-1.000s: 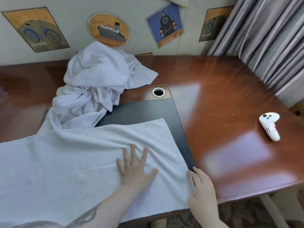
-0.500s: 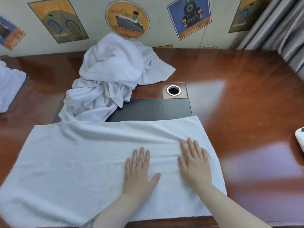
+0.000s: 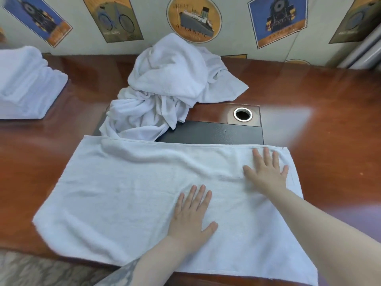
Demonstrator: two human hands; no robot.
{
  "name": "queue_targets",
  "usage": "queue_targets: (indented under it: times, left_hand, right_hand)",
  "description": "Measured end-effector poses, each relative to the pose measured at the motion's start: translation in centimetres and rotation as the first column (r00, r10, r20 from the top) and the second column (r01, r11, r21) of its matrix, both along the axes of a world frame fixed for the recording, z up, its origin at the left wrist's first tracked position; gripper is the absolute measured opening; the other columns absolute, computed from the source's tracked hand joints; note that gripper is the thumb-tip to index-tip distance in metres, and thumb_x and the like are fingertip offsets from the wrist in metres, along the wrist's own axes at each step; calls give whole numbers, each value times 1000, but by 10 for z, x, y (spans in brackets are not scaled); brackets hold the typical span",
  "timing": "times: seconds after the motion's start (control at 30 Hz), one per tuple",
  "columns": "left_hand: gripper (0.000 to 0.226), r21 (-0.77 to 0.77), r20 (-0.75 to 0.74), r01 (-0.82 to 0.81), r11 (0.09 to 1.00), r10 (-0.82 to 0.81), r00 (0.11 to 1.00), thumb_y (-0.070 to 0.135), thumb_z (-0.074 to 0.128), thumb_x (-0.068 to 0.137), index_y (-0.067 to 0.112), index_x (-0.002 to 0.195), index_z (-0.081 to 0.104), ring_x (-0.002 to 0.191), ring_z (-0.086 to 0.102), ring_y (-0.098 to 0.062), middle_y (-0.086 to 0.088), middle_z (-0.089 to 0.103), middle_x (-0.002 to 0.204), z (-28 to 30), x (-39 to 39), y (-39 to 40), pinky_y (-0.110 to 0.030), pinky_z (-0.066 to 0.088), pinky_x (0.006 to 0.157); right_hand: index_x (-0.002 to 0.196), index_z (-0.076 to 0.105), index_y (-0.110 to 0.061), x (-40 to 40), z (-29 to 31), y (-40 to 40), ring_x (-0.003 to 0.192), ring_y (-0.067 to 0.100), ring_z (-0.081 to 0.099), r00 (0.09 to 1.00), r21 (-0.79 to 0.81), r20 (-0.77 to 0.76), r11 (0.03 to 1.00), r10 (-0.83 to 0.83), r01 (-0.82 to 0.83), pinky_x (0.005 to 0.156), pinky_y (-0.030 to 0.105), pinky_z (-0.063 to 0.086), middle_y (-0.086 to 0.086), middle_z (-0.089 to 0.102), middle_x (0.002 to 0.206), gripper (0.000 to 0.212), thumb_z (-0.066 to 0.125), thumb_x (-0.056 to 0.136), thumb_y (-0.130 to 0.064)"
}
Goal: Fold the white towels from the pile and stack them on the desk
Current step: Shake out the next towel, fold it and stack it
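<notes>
**Towel flat under both palms**

Counter (image 3: 309,124) of glossy red-brown wood meets a wall carrying five posters (image 3: 193,19). We count one spread towel (image 3: 123,193), one crumpled pile (image 3: 169,87) behind it and one folded stack (image 3: 24,83) far left. Our left hand (image 3: 190,218) and right hand (image 3: 266,172) press it, fingers released; the right has slid farther toward the far corner.
</notes>
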State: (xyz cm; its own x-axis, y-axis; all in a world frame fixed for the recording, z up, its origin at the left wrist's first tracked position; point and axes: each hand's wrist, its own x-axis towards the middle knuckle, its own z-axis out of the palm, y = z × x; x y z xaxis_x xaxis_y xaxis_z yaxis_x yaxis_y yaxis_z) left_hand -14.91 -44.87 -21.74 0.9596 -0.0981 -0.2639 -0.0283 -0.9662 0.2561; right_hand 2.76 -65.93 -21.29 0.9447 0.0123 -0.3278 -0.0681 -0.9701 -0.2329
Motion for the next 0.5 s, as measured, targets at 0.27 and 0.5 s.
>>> queue_targets:
  times: [0.27,0.5]
  left_hand:
    - [78,88,46,-128,988,124,991,61,41,81,21,147,42,142,22,-20,-2,35,155,21,-22,35,-44,19,107]
    - [77,74,-18,-395,916,397,917,63,23,91,31,150,-16,147,-22,-13,8,-22,159,12,-55,119,-34,-21,113]
  right_hand:
    - [151,-4,-49,-43,-9,46,148,16,-23,968,-86,83,969,238,-231,114,52,-15,-12,-15,163,63,16,93,-67]
    - [154,-13,-35,-92,12,157,147,16,-26,914,-29,152,926,375,-376,120,43,-13,-7,-22,161,64,22,101,-42]
